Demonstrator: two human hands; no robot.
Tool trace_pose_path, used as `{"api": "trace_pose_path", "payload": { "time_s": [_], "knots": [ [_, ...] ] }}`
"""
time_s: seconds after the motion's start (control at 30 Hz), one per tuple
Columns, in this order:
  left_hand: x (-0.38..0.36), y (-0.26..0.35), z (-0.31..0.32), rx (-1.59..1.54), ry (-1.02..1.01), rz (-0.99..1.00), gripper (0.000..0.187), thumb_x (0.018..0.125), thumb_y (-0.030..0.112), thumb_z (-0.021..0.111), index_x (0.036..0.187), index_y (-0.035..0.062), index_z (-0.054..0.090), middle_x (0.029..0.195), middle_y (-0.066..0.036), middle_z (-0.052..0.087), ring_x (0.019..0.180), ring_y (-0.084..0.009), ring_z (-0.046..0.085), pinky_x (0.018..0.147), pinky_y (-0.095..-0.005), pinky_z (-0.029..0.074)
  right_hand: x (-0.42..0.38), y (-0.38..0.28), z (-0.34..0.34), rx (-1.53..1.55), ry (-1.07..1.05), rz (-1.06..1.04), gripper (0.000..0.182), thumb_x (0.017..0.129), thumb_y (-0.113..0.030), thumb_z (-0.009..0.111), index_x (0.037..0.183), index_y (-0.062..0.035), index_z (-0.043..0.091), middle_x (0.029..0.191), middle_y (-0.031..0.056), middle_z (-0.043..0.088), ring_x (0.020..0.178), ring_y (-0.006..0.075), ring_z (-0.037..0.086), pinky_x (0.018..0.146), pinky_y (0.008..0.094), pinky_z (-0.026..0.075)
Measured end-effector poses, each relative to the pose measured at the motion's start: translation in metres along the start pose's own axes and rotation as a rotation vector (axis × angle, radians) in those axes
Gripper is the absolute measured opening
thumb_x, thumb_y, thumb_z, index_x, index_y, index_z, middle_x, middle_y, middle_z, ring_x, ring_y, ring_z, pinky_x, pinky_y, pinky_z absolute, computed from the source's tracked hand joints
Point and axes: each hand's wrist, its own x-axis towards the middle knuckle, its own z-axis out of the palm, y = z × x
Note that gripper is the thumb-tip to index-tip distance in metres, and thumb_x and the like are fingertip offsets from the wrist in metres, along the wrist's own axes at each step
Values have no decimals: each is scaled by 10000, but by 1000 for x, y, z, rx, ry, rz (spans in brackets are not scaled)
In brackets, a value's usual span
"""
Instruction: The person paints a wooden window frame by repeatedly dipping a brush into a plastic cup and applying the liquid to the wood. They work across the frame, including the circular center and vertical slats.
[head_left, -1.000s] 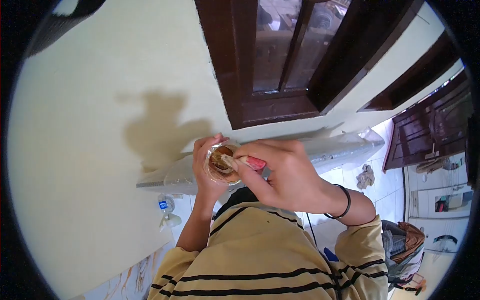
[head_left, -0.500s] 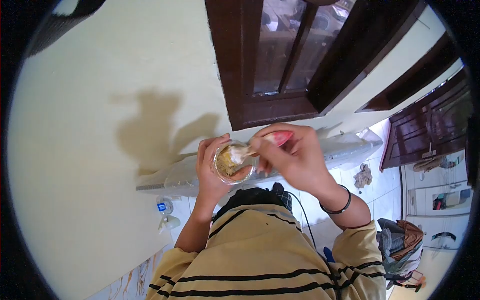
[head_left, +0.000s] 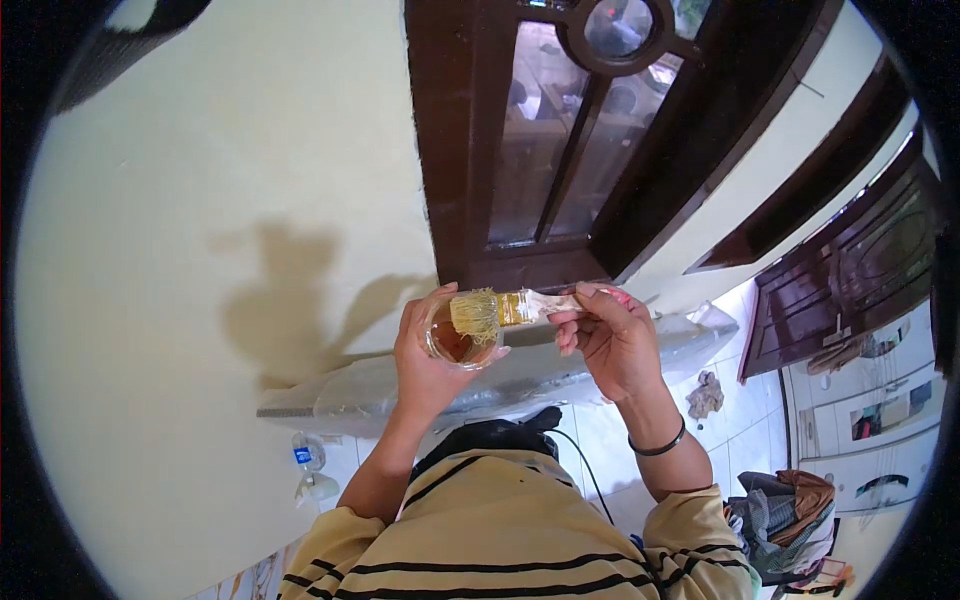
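Note:
My left hand (head_left: pixel 428 350) is wrapped round a clear plastic cup (head_left: pixel 440 352) with some brownish liquid at its bottom. In my right hand (head_left: pixel 618 345) is a paintbrush (head_left: pixel 516 306), gripped near the red end of its pale, paint-smeared handle. The brush lies nearly level, its frayed yellowish bristles pointing left and overlapping the cup's mouth in this view. A yellow-stained ferrule joins bristles and handle. Both hands are in front of my chest, close to the wall and below the dark brown window frame (head_left: pixel 520 268).
A long plastic-wrapped bundle (head_left: pixel 380 390) runs along the foot of the cream wall (head_left: pixel 200 350). On the tiled floor are a plastic bottle (head_left: pixel 306 453) and a crumpled cloth (head_left: pixel 705 396). Piled clothes (head_left: pixel 785 515) stand at right, near a brown door (head_left: pixel 830 285).
My right hand has drawn the brush up out of the cup and levelled it to the right. The view has shifted slightly, bringing more of the window into sight.

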Motion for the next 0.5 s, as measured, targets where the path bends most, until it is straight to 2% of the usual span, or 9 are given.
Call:
{"api": "trace_pose_path", "payload": {
  "time_s": [0.3, 0.4, 0.5],
  "knots": [
    [22, 1, 12, 15, 1, -37, 812, 622, 124, 949, 1308, 16, 528, 1121, -89, 615, 1034, -189, 642, 896, -318, 543, 25, -19, -10, 86, -29, -93, 218, 982, -170, 605, 1008, 42, 646, 886, 218, 718, 683, 236, 689, 634, 339, 568],
    [25, 3, 9, 4, 5, -116, 817, 652, 100, 926, 1336, 14, 487, 1107, -89, 626, 1025, -174, 634, 874, -305, 546, 46, -40, -1, 87, 9, -220, 196, 984, -200, 606, 983, -9, 652, 862, 155, 720, 700, 199, 677, 657, 306, 559],
    [25, -9, 8, 0, 44, -129, 814, 654, 105, 927, 1342, 34, 497, 1068, -79, 617, 993, -169, 641, 839, -300, 558, 84, -64, 8, 31, -40, -493, 230, 994, -206, 608, 1029, 18, 648, 920, 142, 712, 782, 202, 692, 711, 310, 561]
  ]
}}
